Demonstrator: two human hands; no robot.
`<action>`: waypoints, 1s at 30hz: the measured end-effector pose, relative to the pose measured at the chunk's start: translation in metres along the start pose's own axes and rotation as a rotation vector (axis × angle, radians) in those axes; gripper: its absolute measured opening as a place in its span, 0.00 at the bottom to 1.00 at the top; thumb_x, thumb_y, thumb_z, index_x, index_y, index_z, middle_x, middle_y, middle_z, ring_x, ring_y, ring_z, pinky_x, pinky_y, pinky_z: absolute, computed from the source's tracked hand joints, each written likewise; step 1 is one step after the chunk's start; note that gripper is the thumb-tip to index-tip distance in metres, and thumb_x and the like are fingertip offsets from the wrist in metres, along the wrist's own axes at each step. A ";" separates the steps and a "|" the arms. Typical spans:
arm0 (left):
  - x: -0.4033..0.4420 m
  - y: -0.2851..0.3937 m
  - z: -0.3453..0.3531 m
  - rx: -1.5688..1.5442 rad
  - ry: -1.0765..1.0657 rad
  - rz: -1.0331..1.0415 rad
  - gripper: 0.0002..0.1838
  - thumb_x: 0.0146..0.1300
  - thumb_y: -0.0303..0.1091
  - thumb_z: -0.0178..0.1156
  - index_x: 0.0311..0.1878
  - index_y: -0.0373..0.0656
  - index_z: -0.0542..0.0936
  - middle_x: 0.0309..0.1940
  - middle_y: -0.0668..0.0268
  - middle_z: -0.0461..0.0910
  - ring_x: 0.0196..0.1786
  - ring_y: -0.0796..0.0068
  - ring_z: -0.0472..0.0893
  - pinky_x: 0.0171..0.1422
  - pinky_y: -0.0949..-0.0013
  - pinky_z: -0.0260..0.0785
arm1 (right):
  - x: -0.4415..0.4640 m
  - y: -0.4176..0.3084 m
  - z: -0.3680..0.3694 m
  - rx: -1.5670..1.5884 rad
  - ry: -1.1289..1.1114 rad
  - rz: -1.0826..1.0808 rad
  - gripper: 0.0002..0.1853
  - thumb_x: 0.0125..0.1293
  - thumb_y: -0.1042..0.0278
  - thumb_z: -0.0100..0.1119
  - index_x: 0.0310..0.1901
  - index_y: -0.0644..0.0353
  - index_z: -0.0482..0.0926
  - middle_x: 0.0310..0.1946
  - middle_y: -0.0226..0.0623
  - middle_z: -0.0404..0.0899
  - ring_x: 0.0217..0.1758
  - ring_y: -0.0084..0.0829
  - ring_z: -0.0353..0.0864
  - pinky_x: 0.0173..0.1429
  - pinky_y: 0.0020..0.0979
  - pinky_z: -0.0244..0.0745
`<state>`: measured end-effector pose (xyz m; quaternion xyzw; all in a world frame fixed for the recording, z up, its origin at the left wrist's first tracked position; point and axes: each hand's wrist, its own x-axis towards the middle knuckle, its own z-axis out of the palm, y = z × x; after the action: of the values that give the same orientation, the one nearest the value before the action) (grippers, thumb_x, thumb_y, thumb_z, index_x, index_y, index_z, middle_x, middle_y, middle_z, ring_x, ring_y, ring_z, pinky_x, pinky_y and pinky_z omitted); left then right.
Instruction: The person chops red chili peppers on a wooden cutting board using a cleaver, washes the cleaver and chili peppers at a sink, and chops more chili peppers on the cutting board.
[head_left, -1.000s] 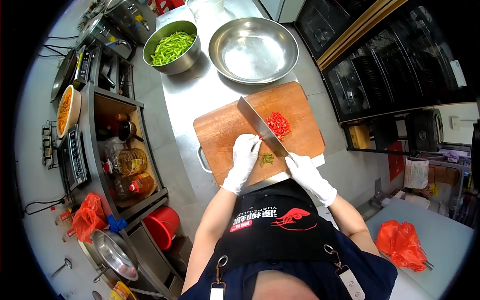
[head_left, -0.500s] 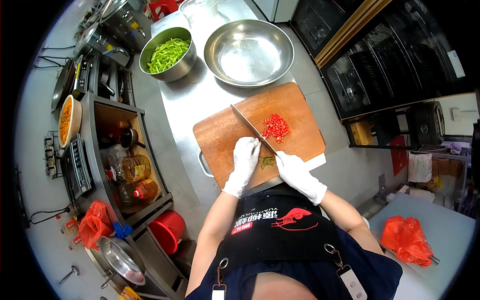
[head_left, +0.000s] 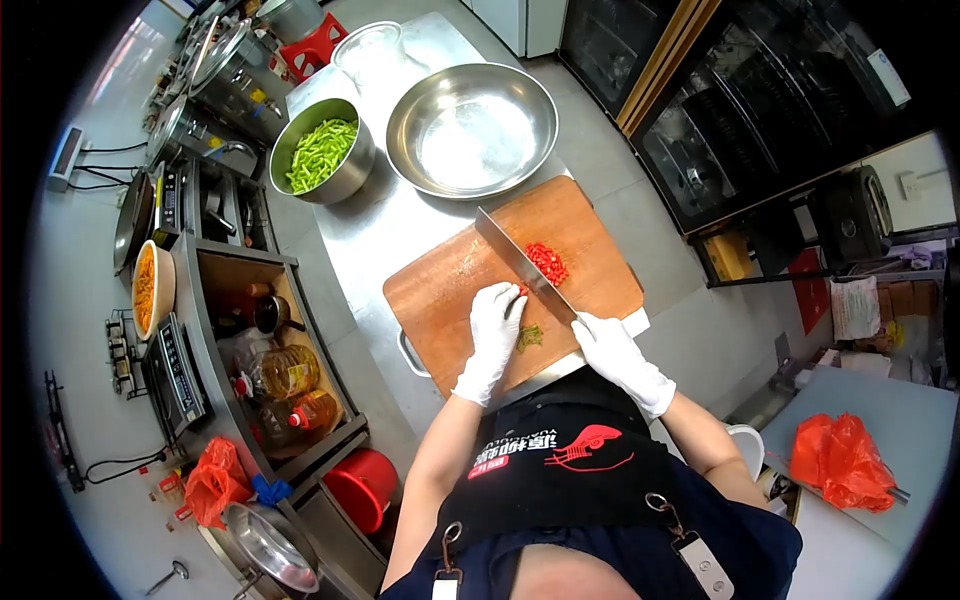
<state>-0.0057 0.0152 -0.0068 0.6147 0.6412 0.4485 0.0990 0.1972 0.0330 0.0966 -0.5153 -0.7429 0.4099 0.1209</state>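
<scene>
My right hand (head_left: 612,355), in a white glove, is closed around the handle of a kitchen knife (head_left: 520,258). The blade slants across the wooden cutting board (head_left: 430,285), its broad face showing. Just left of the blade, my gloved left hand (head_left: 494,328) has its fingers curled together, with a bit of red chili (head_left: 522,290) at the fingertips, mostly hidden by them. Chopped red chili (head_left: 547,263) lies in a small pile right of the blade. Green stem scraps (head_left: 530,337) rest on the board between my hands.
Beyond the board, a wide steel basin (head_left: 472,130) and a steel bowl of cut green vegetables (head_left: 322,155) stand on the metal table (head_left: 350,240). A clear container (head_left: 370,55) is at the far end. Left is a shelf unit with oil bottles (head_left: 290,370) and a red bucket (head_left: 362,490).
The knife has tipped so more of its blade face shows, and its handle with my right hand sits slightly farther right. My left hand stays beside the blade. The whole view has shifted a little.
</scene>
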 end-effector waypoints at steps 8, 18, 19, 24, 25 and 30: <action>-0.005 -0.003 -0.013 0.029 0.013 -0.002 0.12 0.52 0.29 0.71 0.41 0.42 0.83 0.40 0.61 0.81 0.45 0.58 0.79 0.51 0.60 0.73 | -0.004 0.000 0.002 -0.006 -0.029 -0.025 0.15 0.71 0.64 0.48 0.47 0.67 0.79 0.33 0.57 0.81 0.38 0.57 0.81 0.43 0.48 0.76; -0.004 -0.010 -0.002 0.046 -0.034 0.076 0.07 0.53 0.25 0.69 0.37 0.42 0.84 0.36 0.62 0.81 0.42 0.59 0.80 0.45 0.61 0.74 | 0.003 0.003 0.014 -0.158 -0.081 -0.019 0.14 0.72 0.64 0.45 0.38 0.65 0.77 0.28 0.54 0.81 0.34 0.55 0.81 0.41 0.50 0.75; -0.003 -0.011 -0.002 0.046 -0.035 0.085 0.08 0.53 0.24 0.69 0.37 0.42 0.84 0.36 0.61 0.81 0.41 0.59 0.80 0.45 0.61 0.74 | 0.005 0.005 0.018 -0.181 -0.092 -0.020 0.14 0.72 0.64 0.45 0.37 0.64 0.76 0.28 0.54 0.80 0.33 0.55 0.81 0.41 0.50 0.75; -0.004 -0.014 -0.002 0.034 -0.035 0.097 0.09 0.52 0.21 0.70 0.37 0.40 0.83 0.35 0.60 0.81 0.41 0.58 0.81 0.46 0.61 0.75 | 0.019 0.000 0.025 -0.159 -0.083 0.005 0.14 0.73 0.63 0.45 0.36 0.64 0.76 0.28 0.55 0.80 0.35 0.57 0.81 0.42 0.51 0.75; -0.005 -0.014 -0.001 0.028 -0.035 0.091 0.09 0.52 0.22 0.70 0.37 0.40 0.83 0.35 0.60 0.81 0.41 0.58 0.81 0.46 0.61 0.75 | 0.019 -0.001 0.023 -0.147 -0.088 0.036 0.14 0.72 0.63 0.45 0.37 0.64 0.76 0.29 0.55 0.80 0.36 0.57 0.80 0.42 0.51 0.75; -0.005 -0.015 -0.001 0.023 -0.022 0.093 0.09 0.53 0.22 0.69 0.38 0.42 0.83 0.35 0.60 0.82 0.40 0.59 0.81 0.45 0.61 0.76 | 0.012 0.003 0.009 0.031 -0.098 0.073 0.14 0.72 0.63 0.47 0.41 0.66 0.77 0.31 0.58 0.80 0.38 0.59 0.80 0.42 0.51 0.74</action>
<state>-0.0153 0.0126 -0.0193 0.6498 0.6160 0.4384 0.0782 0.1888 0.0397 0.0858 -0.5193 -0.7222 0.4502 0.0774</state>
